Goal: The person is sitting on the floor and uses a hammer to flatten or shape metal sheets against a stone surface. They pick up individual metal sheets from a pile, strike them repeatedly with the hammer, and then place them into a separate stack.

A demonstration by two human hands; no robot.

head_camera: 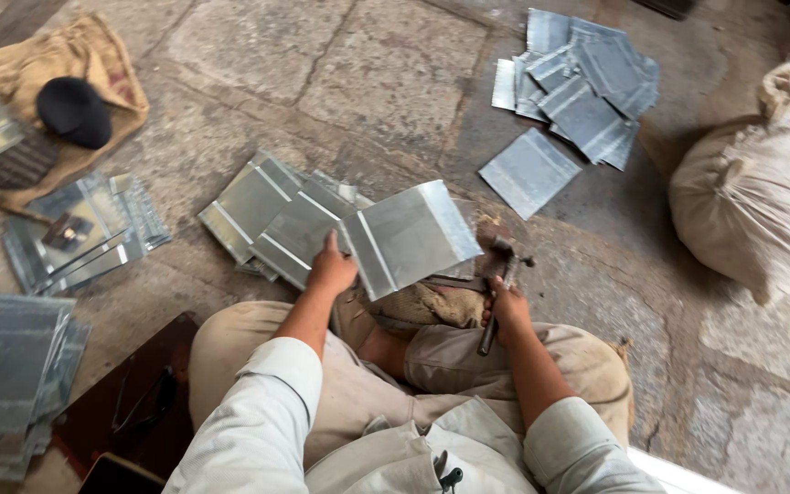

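Cracked grey stone floor (pixel 395 82) lies under me. My left hand (pixel 332 268) is closed on a shiny bent metal sheet (pixel 411 236) above my knees. My right hand (pixel 507 306) is clamped on a dark hammer (pixel 497 295) beside it. More sheets (pixel 267 215) lie nearby.

Soft daylight falling evenly, no hard shadows. Metal sheets (pixel 587 78) shining pale, slight glare. Middle looking fairly sharp. Edges bending and blurring, left sheet stack (pixel 6 375) looking smeared. Stone floor (pixel 340 73) staying dull grey.
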